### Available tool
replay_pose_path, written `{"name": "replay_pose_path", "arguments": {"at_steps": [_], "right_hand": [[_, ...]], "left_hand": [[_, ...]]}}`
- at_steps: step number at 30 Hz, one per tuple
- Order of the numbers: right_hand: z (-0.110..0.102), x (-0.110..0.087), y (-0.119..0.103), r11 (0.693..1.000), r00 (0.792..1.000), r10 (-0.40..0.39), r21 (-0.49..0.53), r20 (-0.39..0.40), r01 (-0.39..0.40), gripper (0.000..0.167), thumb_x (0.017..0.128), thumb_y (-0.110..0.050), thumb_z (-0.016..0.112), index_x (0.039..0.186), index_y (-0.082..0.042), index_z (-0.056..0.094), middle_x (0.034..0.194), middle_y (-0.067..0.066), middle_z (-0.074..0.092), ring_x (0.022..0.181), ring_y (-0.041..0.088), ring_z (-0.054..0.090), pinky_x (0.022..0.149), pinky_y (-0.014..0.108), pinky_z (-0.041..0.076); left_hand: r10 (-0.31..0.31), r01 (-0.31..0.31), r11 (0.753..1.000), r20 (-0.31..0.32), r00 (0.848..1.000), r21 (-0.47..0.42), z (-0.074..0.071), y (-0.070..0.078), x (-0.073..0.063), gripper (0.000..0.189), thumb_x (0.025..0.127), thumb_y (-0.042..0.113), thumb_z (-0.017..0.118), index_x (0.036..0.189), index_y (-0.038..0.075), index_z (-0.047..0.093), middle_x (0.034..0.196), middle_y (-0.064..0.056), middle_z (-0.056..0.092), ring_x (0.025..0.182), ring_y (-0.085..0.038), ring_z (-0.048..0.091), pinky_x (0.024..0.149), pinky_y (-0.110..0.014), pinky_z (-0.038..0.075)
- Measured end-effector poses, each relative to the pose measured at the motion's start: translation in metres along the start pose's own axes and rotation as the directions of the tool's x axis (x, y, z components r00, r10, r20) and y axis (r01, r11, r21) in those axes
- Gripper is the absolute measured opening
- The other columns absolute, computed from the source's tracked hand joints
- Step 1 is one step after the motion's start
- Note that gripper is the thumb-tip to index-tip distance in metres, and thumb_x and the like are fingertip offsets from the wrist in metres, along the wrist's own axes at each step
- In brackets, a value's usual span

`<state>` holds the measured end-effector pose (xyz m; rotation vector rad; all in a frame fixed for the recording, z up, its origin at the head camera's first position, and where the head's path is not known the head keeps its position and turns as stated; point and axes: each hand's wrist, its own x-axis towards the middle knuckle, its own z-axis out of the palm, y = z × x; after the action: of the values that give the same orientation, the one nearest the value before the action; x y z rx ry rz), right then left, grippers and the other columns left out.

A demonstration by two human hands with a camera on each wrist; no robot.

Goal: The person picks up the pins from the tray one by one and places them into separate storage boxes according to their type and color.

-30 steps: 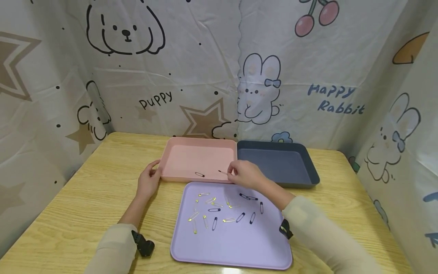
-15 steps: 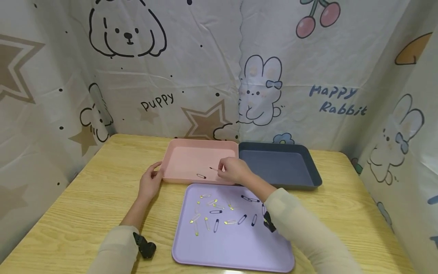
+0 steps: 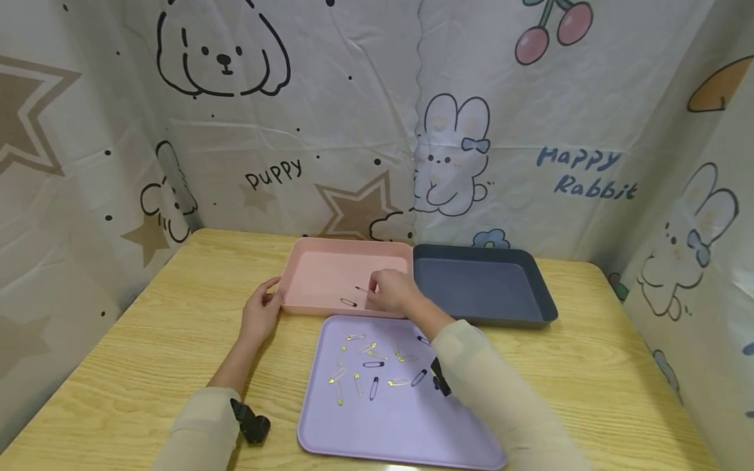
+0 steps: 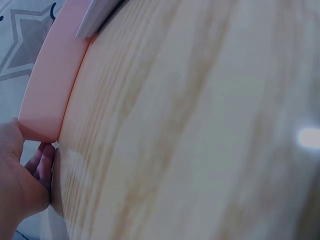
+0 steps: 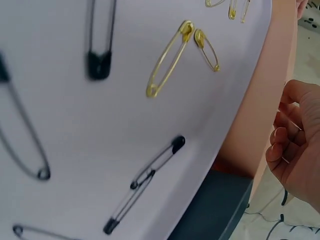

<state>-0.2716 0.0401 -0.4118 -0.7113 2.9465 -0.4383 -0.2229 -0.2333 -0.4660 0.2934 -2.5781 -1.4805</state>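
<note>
My right hand (image 3: 393,291) pinches a safety pin (image 3: 361,288) over the front right part of the pink tray (image 3: 330,261). The pin's dark end points left, and the fingers cover its other end. Just below it, a black safety pin (image 3: 349,302) lies in the same tray. My left hand (image 3: 261,314) rests against that tray's left end, fingers at the outer wall; the left wrist view shows the hand (image 4: 25,175) at the pink corner. On the lilac tray (image 3: 353,432) lie several gold safety pins (image 5: 170,59) and several black ones (image 5: 159,160), partly hidden by the right sleeve.
A dark blue-grey tray (image 3: 480,288) stands right of the pink one, side by side with it. The lilac tray lies in front of both on the wooden table (image 3: 141,366). A printed curtain (image 3: 330,118) hangs behind the table.
My right hand has moved left over the pink tray with the safety pin between its fingers, and the right sleeve now covers more of the lilac tray. The left hand stays put.
</note>
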Motion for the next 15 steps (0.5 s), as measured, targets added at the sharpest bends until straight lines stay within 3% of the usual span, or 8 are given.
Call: {"name": "replay_pose_path", "arguments": {"at_steps": [15], "right_hand": [[0.012,0.012,-0.006,0.995,0.995,0.094,0.039,0.039,-0.095,0.010,0.086,-0.022,0.060,0.085,-0.013,0.064,0.078,-0.002,0.063,0.074,0.015,0.054,0.070,0.030,0.044]], "left_hand": [[0.023,-0.023,1.000,-0.008,1.000,0.021,0.000,-0.004,0.002,0.040,0.098,0.028,0.046,0.135,0.015,0.049,0.098,-0.015,0.059,0.077,-0.013,0.049,0.067,-0.023,0.041]]}}
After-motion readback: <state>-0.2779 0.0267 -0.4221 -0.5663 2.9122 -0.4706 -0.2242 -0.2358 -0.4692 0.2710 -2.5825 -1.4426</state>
